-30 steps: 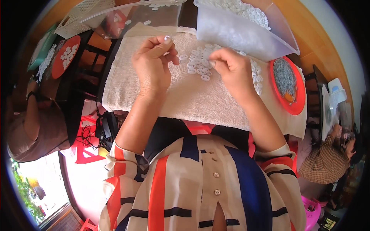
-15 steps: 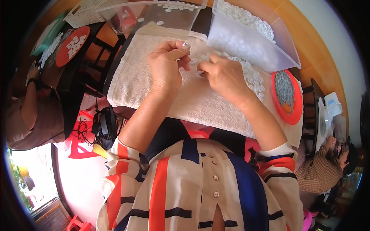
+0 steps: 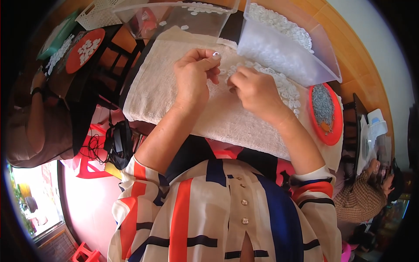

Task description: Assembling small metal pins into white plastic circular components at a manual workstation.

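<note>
My left hand (image 3: 192, 78) is raised over the towel-covered table, thumb and forefinger pinching a small white plastic piece (image 3: 215, 54). To its right, my right hand (image 3: 257, 89) is closed with fingertips together beside a pile of small white ring-shaped plastic pieces (image 3: 286, 89). What those fingertips hold, if anything, is hidden. Both hands are apart, a short gap between them. The beige towel (image 3: 152, 87) lies under the hands and the pile. At the right a red oval dish (image 3: 335, 136) holds many thin grey nail-like metal pins (image 3: 322, 105) and a small orange thing.
A clear bin (image 3: 283, 61) full of white pieces stands behind the pile. Another clear bin (image 3: 192, 30) with a few pieces is at the back left. Farther left, a co-worker's arm (image 3: 37, 113) is near a red round tray (image 3: 72, 63). Another person (image 3: 362, 192) sits at right.
The view has shifted slightly. My right hand has drawn a little away from the loose pieces, fingertips closing together. My left hand still pinches the white piece.
</note>
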Available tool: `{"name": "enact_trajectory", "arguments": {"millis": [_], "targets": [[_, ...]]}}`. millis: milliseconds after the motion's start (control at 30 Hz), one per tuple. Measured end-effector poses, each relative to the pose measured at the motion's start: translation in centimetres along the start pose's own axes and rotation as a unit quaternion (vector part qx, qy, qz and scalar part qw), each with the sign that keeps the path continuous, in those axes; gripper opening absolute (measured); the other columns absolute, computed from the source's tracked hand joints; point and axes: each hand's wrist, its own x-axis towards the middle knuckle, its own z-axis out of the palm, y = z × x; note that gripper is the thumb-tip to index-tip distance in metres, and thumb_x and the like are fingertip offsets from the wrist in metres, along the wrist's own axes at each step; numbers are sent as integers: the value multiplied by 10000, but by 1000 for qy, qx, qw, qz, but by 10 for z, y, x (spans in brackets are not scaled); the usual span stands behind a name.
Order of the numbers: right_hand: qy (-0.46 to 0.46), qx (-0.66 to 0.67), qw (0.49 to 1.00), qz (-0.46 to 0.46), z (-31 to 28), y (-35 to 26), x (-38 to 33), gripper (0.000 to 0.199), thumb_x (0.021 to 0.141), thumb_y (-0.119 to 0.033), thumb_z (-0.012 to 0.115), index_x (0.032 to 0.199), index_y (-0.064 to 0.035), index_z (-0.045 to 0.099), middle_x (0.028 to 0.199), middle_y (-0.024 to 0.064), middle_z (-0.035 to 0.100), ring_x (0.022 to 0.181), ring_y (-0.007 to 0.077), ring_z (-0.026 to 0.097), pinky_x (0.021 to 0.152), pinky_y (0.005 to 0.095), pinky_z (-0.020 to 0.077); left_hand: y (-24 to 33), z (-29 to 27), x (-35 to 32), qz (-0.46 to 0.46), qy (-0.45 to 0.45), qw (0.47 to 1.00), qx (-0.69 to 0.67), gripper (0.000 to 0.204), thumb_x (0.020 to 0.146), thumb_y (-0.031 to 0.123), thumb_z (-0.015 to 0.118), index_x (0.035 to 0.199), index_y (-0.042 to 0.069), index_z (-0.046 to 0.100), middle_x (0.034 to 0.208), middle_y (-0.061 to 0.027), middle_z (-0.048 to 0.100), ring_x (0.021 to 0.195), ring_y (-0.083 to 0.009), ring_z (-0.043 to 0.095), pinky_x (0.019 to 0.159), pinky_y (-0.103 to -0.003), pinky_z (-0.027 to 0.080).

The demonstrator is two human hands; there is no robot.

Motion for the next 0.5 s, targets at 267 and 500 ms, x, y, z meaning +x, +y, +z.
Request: {"name": "enact_trajectory", "arguments": {"millis": [267, 500], "targets": [[87, 527, 782, 320, -30, 8, -15, 106, 903, -50, 577, 988, 6, 608, 869, 53, 643, 753, 130, 611, 622, 234, 456, -3, 12, -11, -43, -151, 983, 90, 69, 805, 14, 670, 815, -41, 630, 708, -83, 622, 567, -132, 573, 456, -250, 435], [133, 580, 742, 308, -43, 14, -32, 181, 921, -64, 566, 1070, 21, 625, 921, 71, 648, 786, 143, 620, 634, 250, 465, 5, 39, -26, -115, -184, 969, 115, 79, 818, 27, 664, 840, -41, 631, 721, -95, 639, 564, -128, 589, 450, -247, 449]]}}
